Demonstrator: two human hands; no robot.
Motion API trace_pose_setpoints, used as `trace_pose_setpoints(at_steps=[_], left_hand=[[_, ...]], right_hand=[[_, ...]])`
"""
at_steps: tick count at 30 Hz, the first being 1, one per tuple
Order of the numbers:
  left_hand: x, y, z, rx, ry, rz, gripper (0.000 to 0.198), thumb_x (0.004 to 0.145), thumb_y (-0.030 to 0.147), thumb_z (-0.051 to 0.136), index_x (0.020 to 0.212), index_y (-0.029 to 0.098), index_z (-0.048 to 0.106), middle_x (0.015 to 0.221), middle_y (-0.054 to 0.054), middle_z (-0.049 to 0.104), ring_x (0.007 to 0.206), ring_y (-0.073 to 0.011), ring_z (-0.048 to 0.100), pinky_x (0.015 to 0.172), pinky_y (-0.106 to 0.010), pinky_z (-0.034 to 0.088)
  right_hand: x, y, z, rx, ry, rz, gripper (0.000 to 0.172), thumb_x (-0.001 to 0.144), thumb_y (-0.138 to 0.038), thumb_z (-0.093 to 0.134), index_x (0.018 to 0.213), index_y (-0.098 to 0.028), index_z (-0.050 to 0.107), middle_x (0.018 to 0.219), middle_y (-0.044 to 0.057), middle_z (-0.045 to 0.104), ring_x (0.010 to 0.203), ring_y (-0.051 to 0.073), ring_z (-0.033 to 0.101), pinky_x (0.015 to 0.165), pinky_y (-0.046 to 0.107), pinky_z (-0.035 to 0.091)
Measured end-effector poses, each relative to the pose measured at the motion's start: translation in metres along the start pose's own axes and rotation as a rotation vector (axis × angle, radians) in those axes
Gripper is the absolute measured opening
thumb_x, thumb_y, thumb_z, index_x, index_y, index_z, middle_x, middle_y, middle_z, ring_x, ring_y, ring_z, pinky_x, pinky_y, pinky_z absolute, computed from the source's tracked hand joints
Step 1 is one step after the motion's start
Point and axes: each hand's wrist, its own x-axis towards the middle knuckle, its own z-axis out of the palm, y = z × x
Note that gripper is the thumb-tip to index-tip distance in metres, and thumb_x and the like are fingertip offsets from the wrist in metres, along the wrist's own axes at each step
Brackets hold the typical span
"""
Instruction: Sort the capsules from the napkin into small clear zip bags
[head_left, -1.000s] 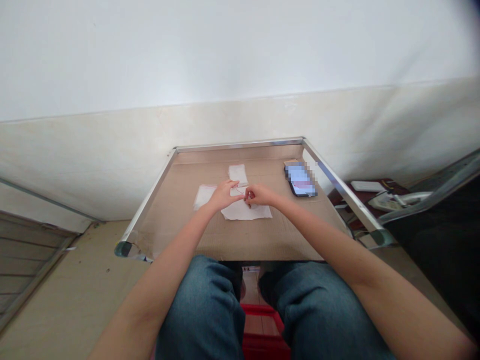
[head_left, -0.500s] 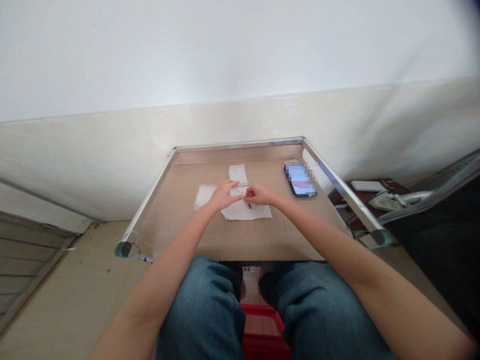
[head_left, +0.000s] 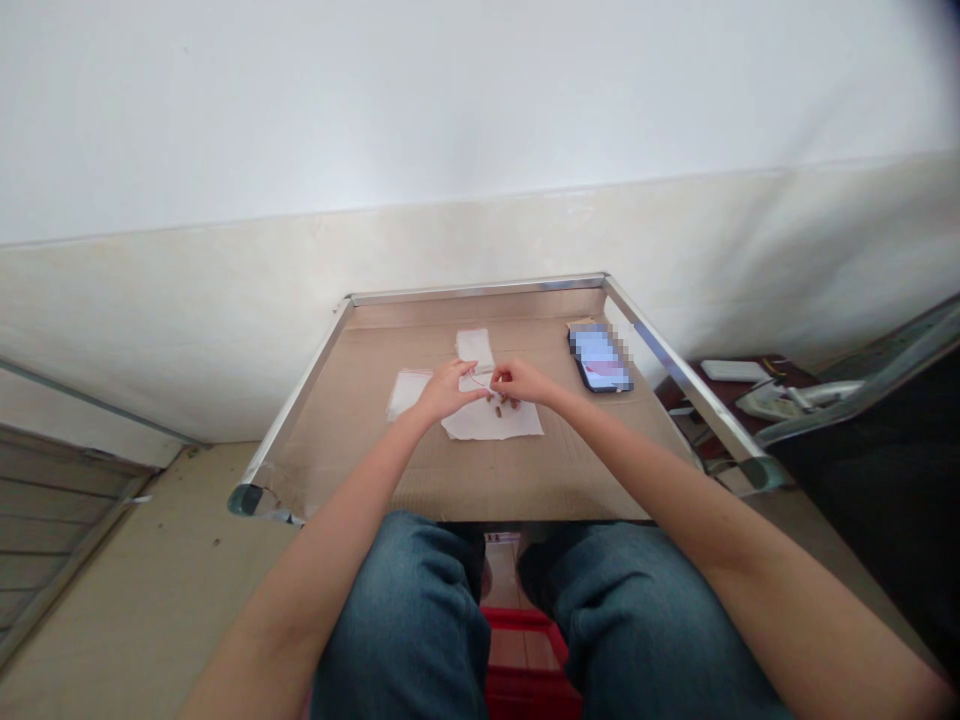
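My left hand (head_left: 445,391) is over the middle of the board, thumb and fingers curved around the edge of a small clear bag (head_left: 474,382) with a thin red line along its mouth. At the bag's right side my right hand (head_left: 519,382) has its thumb and fingertips pinched together. Whatever is between those fingertips is too small to make out. Several small brown pieces (head_left: 499,411) lie on a white paper sheet (head_left: 491,427) beneath the hands.
Behind the hands lies a stack of small clear bags (head_left: 474,346), with another stack (head_left: 406,392) to the left. A phone (head_left: 600,358) rests at the right. Cardboard (head_left: 337,430) covers the table, which has a raised metal frame (head_left: 480,289) against the wall.
My right hand has lifted and shifted slightly, uncovering more of the brown pieces on the paper. My left hand keeps its place at the bag.
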Motion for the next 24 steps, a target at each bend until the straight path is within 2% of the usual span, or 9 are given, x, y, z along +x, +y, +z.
trace_pose_setpoints(at_steps=[4,8,11,13,15,18,22,24], left_hand=[[-0.001,-0.002,0.001,0.010,-0.008,-0.014,0.055,0.068,0.046,0.061,0.111,0.013,0.053,0.112,-0.012,0.056,0.105,-0.0222,0.051,0.092,-0.036,0.039],[-0.001,-0.001,0.000,0.009,-0.006,-0.027,0.054,0.068,0.044,0.062,0.111,0.012,0.053,0.115,-0.013,0.055,0.108,-0.0225,0.049,0.093,-0.036,0.037],[-0.001,-0.001,0.001,0.007,-0.001,-0.024,0.054,0.068,0.044,0.062,0.111,0.012,0.053,0.114,-0.012,0.055,0.106,-0.0220,0.050,0.093,-0.036,0.038],[-0.001,-0.001,0.001,0.009,0.000,-0.017,0.055,0.068,0.045,0.062,0.111,0.013,0.054,0.113,-0.012,0.056,0.105,-0.0217,0.051,0.092,-0.036,0.039],[-0.001,-0.001,0.001,0.012,0.000,-0.013,0.055,0.068,0.046,0.062,0.111,0.013,0.054,0.111,-0.011,0.057,0.104,-0.0213,0.052,0.091,-0.035,0.039],[0.000,-0.001,0.000,0.012,0.000,-0.004,0.055,0.069,0.046,0.061,0.112,0.012,0.053,0.110,-0.011,0.057,0.102,-0.0210,0.053,0.090,-0.034,0.040],[0.000,0.000,0.000,0.005,-0.008,-0.004,0.056,0.068,0.047,0.061,0.112,0.013,0.054,0.110,-0.011,0.057,0.102,-0.0212,0.053,0.090,-0.035,0.040],[0.000,-0.001,0.001,0.004,-0.013,-0.016,0.056,0.068,0.048,0.061,0.112,0.014,0.054,0.112,-0.011,0.057,0.103,-0.0218,0.052,0.091,-0.036,0.039]], right_hand=[[-0.002,0.004,0.001,-0.152,-0.038,-0.004,0.015,0.071,-0.026,0.057,0.077,-0.013,0.061,0.062,0.003,0.064,0.043,0.008,0.054,0.044,0.018,0.037],[-0.004,0.002,-0.007,-0.184,-0.107,-0.023,0.014,0.069,-0.027,0.059,0.075,-0.014,0.059,0.062,0.002,0.063,0.050,0.010,0.057,0.046,0.018,0.038],[-0.009,-0.005,-0.014,-0.156,-0.328,0.040,0.021,0.064,-0.032,0.064,0.070,-0.014,0.056,0.062,0.002,0.062,0.054,0.011,0.058,0.048,0.020,0.040],[-0.015,-0.009,-0.016,-0.170,-0.534,0.179,0.027,0.058,-0.033,0.069,0.070,-0.014,0.054,0.062,0.002,0.062,0.052,0.012,0.058,0.047,0.021,0.042],[-0.023,-0.011,-0.013,-0.199,-0.628,0.270,0.032,0.052,-0.031,0.072,0.072,-0.015,0.053,0.061,0.001,0.061,0.051,0.014,0.058,0.047,0.023,0.043],[-0.033,-0.006,-0.007,-0.166,-0.565,0.225,0.034,0.054,-0.034,0.072,0.073,-0.016,0.051,0.057,0.000,0.059,0.051,0.014,0.059,0.046,0.023,0.043],[-0.041,0.005,-0.003,-0.033,-0.476,0.197,0.031,0.066,-0.042,0.063,0.076,-0.016,0.050,0.059,0.001,0.059,0.052,0.013,0.058,0.046,0.022,0.043],[-0.042,0.009,-0.003,-0.037,-0.414,0.186,0.028,0.071,-0.042,0.058,0.077,-0.016,0.050,0.058,0.001,0.059,0.052,0.012,0.057,0.047,0.022,0.042]])
